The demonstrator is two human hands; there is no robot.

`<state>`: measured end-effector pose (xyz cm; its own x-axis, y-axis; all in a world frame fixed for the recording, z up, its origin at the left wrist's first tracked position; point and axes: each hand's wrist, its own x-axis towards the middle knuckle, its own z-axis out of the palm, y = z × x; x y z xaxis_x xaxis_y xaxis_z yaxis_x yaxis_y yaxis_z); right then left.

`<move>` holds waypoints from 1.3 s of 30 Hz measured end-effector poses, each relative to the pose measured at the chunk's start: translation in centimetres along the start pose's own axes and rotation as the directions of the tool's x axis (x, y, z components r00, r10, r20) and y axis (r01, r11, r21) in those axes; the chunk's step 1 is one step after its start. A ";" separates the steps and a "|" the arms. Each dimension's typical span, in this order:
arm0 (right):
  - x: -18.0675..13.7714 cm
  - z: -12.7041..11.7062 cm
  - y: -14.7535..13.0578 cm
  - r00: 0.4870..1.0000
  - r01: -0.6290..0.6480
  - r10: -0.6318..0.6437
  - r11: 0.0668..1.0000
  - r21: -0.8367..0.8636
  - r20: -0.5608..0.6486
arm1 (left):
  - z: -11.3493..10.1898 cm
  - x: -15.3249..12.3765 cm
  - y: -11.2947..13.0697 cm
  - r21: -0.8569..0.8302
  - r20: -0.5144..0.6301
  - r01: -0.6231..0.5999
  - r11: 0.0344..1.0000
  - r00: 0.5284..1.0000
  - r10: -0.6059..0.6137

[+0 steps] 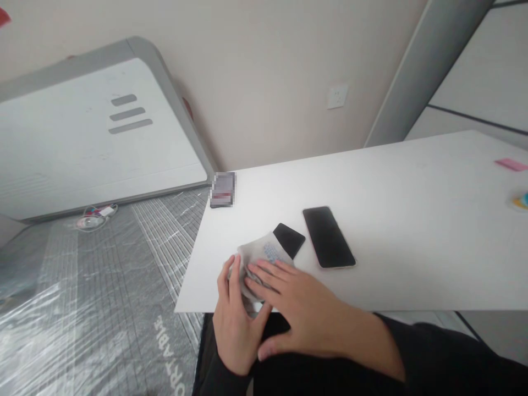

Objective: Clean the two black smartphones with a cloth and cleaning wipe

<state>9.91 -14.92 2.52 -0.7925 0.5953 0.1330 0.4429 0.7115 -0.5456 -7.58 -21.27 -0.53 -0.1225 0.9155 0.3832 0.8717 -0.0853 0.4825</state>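
Observation:
Near the front left corner of the white table [396, 220] lies a crumpled light-grey cloth [270, 247] with small blue print. My left hand [236, 319] is closed around its near left side, fingers along the edge and thumb toward the table's edge. Flat across the top of the cloth rests my right hand [297, 300], its fingers stretched out. A dark flat rectangular piece [291, 239] sticks out from under the cloth's far right side. To the right of it a smartphone [329, 236] lies with its black screen up. What the cloth covers is hidden.
A blurred-out small box [223, 190] sits at the table's far left corner. Pink sticky notes [511, 164] and a yellow-blue item [520, 201] are at the right. A whiteboard [82, 137] leans left, above plastic-covered flooring [103, 291]. The wall has a socket [337, 96].

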 end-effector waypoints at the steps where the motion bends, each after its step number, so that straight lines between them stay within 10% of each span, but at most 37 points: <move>1: 0.1 -0.1 -0.1 0.999 -0.035 0.034 0.999 -0.020 -0.020 | 0.0 0.0 0.0 0.000 -0.001 -0.005 1.000 1.000 0.005; 39: -0.2 -1.3 0.2 0.999 -0.005 0.006 1.000 -0.014 0.035 | 0.0 -0.1 -0.3 0.008 -0.004 -0.003 1.000 1.000 0.003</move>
<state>10.69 -14.43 3.46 -0.8044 0.5856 0.1004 0.4529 0.7137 -0.5343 -7.79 -21.34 -0.71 -0.1217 0.9135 0.3882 0.8757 -0.0853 0.4753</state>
